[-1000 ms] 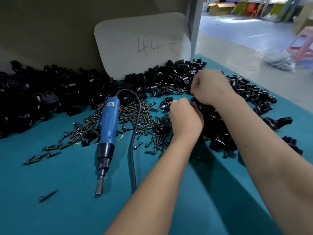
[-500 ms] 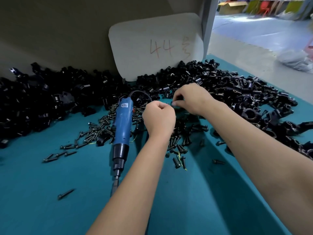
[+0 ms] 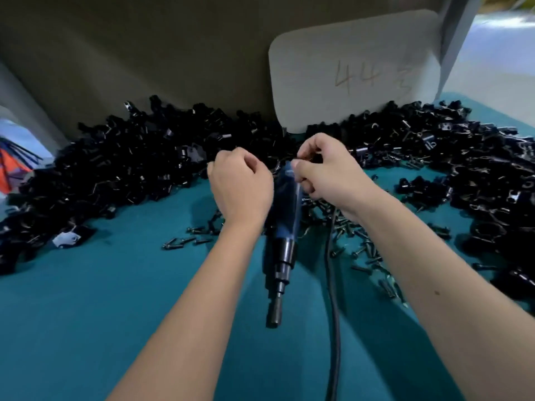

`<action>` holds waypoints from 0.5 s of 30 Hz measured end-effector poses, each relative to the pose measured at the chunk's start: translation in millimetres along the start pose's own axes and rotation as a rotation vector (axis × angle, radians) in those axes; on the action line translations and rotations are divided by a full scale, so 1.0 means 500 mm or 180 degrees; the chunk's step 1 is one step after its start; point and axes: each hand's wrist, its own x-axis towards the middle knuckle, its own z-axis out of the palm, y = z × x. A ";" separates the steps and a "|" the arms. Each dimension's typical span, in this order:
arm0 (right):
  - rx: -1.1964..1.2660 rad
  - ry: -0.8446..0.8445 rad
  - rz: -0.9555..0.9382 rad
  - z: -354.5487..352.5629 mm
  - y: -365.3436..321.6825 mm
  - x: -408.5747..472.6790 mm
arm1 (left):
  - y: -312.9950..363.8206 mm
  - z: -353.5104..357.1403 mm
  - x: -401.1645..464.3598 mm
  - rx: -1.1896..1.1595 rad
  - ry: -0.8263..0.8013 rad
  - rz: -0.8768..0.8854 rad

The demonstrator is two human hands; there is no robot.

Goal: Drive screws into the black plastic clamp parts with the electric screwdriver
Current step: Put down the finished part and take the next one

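The blue electric screwdriver [image 3: 285,206] lies on the teal table [image 3: 86,314], its bit pointing toward me and its black cord [image 3: 333,299] running down on the right. Both hands hover over its rear end. My left hand [image 3: 240,186] shows its back with the fingers curled under; what it holds is hidden. My right hand [image 3: 327,169] pinches a small dark piece at its fingertips, too small to name. Black plastic clamp parts [image 3: 139,169] are piled along the back, and more clamp parts [image 3: 477,175] lie on the right. Loose screws [image 3: 362,250] are scattered by the screwdriver.
A grey card marked "44" [image 3: 353,70] leans against the brown back wall. A few screws [image 3: 179,241] lie left of the screwdriver. An orange object [image 3: 11,169] shows at the far left edge. The table's right edge borders an open floor.
The view has swung left, so the screwdriver now lies centred under my hands. Both hands have come away from the right-hand pile and closer together, the right hand still pinching a small piece.
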 end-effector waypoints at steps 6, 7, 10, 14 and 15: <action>-0.1204 -0.0433 -0.0667 0.097 -0.038 -0.007 | -0.149 -0.034 0.086 0.1501 -0.1236 0.0637; -0.1237 -0.0488 -0.0706 0.103 -0.042 -0.008 | -0.157 -0.034 0.090 0.1420 -0.1186 0.0721; -0.1102 -0.0646 -0.0670 0.116 -0.041 -0.006 | -0.155 -0.036 0.086 0.1175 -0.0947 0.0621; -0.0592 -0.0397 -0.0343 0.106 -0.024 -0.004 | -0.150 -0.045 0.062 0.0676 -0.0488 0.0287; -0.0494 -0.0293 -0.0310 0.100 -0.021 -0.004 | -0.147 -0.050 0.055 0.0398 -0.0407 0.0207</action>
